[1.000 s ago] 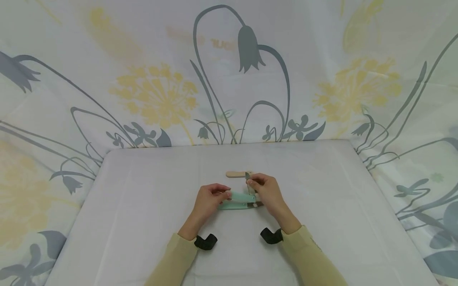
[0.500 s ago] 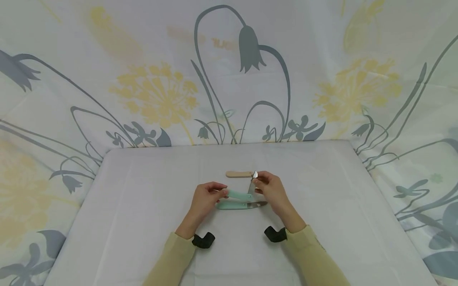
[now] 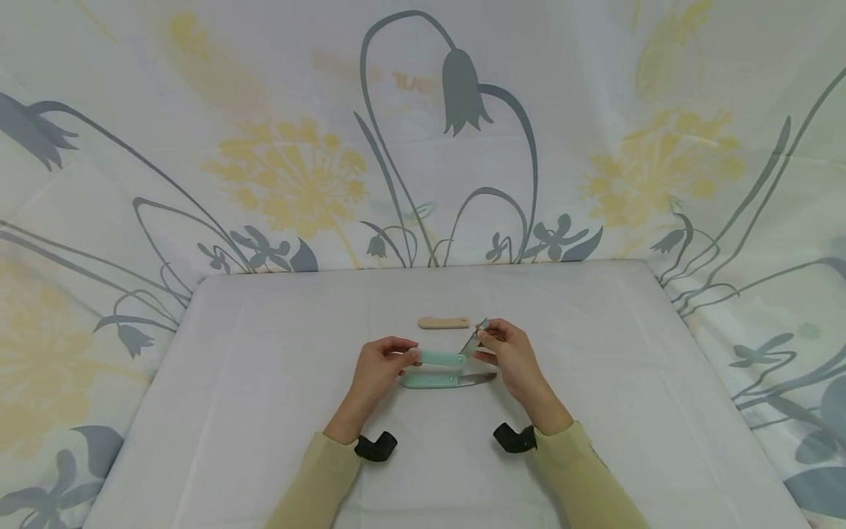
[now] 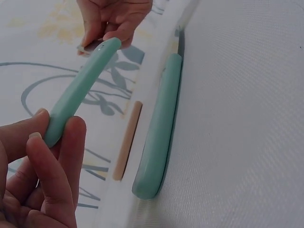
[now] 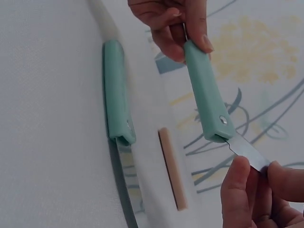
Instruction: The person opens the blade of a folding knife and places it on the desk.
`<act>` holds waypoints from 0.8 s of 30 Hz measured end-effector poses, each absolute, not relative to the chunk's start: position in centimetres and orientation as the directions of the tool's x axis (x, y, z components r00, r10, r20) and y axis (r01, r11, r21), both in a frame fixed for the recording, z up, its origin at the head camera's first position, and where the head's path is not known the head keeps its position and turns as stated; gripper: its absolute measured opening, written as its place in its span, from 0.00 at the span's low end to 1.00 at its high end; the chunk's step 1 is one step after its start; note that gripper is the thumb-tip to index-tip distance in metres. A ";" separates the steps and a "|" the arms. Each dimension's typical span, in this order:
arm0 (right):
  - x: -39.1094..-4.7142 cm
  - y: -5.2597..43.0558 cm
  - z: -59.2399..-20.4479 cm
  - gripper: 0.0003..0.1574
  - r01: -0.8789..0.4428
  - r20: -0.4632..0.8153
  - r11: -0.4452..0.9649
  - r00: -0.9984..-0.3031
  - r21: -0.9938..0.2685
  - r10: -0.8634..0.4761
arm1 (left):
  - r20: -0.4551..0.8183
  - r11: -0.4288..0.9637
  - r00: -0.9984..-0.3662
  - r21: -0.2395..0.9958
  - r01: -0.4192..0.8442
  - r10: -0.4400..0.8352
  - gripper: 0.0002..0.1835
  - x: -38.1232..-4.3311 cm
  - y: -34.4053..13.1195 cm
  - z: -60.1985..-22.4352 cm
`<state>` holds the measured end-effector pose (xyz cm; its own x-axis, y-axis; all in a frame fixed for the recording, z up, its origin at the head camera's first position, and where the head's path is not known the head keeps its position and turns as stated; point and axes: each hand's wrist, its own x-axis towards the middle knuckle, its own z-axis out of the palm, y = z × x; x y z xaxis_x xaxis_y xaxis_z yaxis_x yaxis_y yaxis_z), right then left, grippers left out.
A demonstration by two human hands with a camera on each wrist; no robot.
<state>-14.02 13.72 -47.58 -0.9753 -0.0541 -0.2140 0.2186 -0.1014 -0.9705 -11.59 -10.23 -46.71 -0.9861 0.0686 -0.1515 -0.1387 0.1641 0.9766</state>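
Note:
My left hand [image 3: 378, 375] grips the rear end of a mint-green folding knife [image 3: 441, 358], raised above the white table. Its blade [image 5: 251, 153] stands partly unfolded, slanting up and to the right from the pivot in the head view. Thumb and fingers of my right hand [image 3: 518, 360] pinch that blade and cover part of it. A second mint-green folding knife [image 3: 429, 380] lies on the table just nearer to me, blade fully out and pointing right. In the left wrist view, that second knife's handle [image 4: 159, 128] shows large beside the held one.
Behind the held knife lies a beige folding knife [image 3: 443, 322] with no blade showing. The table's white surface [image 3: 264, 330] stretches around the hands. A flower-printed curtain [image 3: 423, 147] closes off the back and sides.
My right hand has moved a little right, swinging the held knife's blade from nearly upright to a wider angle. My left hand has shifted slightly left with the handle. The second knife's blade is now uncovered.

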 end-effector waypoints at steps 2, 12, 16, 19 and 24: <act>-13.9 13.7 -47.7 0.09 0.225 -0.221 -0.145 -0.974 -0.963 -0.046 | -0.154 0.163 -0.985 0.977 -0.140 0.077 0.13 -11.2 -10.2 -45.9; -13.5 13.6 -47.7 0.07 0.217 -0.240 -0.311 -0.970 -0.925 0.037 | -0.170 0.096 -0.976 0.983 -0.157 0.137 0.12 -11.0 -10.3 -45.9; -13.5 13.6 -47.9 0.04 0.198 -0.237 -0.367 -0.969 -0.909 0.064 | -0.192 0.112 -0.967 0.978 -0.175 0.166 0.09 -11.4 -10.5 -47.3; -13.4 13.6 -47.9 0.03 0.188 -0.234 -0.394 -0.970 -0.900 0.071 | -0.206 0.133 -0.961 0.974 -0.183 0.184 0.10 -11.9 -10.6 -48.7; -13.4 13.4 -47.8 0.03 0.175 -0.234 -0.426 -0.968 -0.888 0.091 | -0.223 0.140 -0.951 0.971 -0.196 0.214 0.11 -12.2 -10.8 -49.8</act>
<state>-13.39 13.35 -47.76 -0.9680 0.0907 -0.2338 0.1746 -0.4256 -0.8879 -12.24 -10.78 -49.81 -0.9510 0.2143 -0.2230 -0.1960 0.1403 0.9705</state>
